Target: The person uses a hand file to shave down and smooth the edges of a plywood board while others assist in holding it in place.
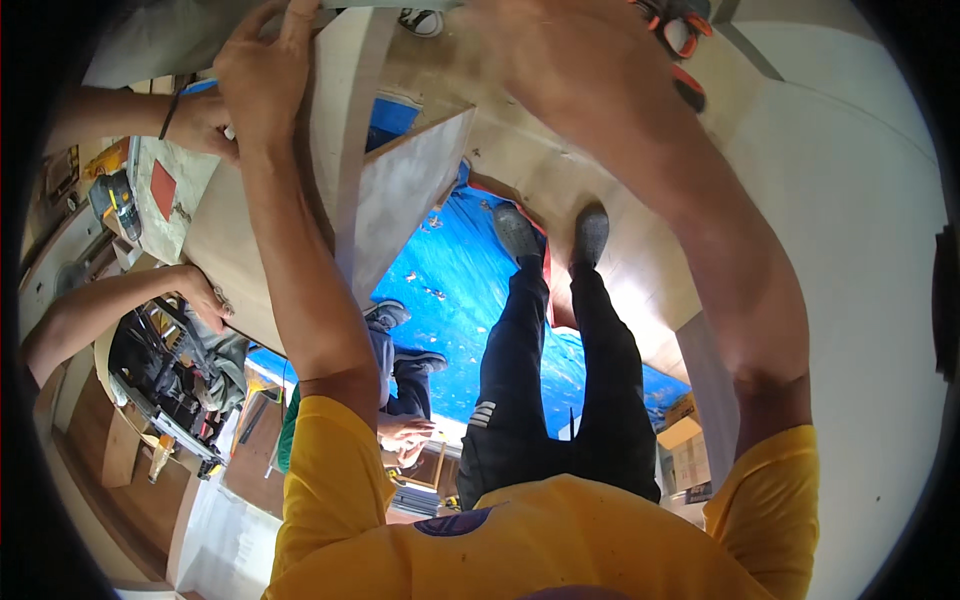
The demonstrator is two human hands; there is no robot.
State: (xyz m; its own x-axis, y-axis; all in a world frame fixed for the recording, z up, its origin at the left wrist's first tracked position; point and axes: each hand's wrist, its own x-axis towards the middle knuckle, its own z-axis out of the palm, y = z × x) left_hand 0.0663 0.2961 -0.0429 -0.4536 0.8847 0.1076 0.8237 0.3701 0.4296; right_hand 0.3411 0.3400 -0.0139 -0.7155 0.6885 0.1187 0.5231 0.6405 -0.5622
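Observation:
My left hand (pixel 262 75) is raised at the upper left, its fingers closed around the edge of a grey panel (pixel 160 45). The fingertips run out of the picture's top. Close beside my left wrist rises a long pale board (pixel 355 110). My right hand (pixel 545 30) reaches up at the top middle, blurred, its fingers cut off by the upper edge. Another person's hand (pixel 205 122), with a dark wristband, is next to my left wrist; something small and white shows at its fingers. A second hand (pixel 203 297) of another person rests on a flat brown board (pixel 240 250).
A cordless drill (pixel 125 205) lies at the far left, above a bag of tools (pixel 170 360). Blue tarp (pixel 460 260) with scattered debris covers the floor near my feet. Another person's shoes (pixel 420 360) stand there. A white wall (pixel 870 250) rises at the right; a cardboard box (pixel 685 445) sits lower right.

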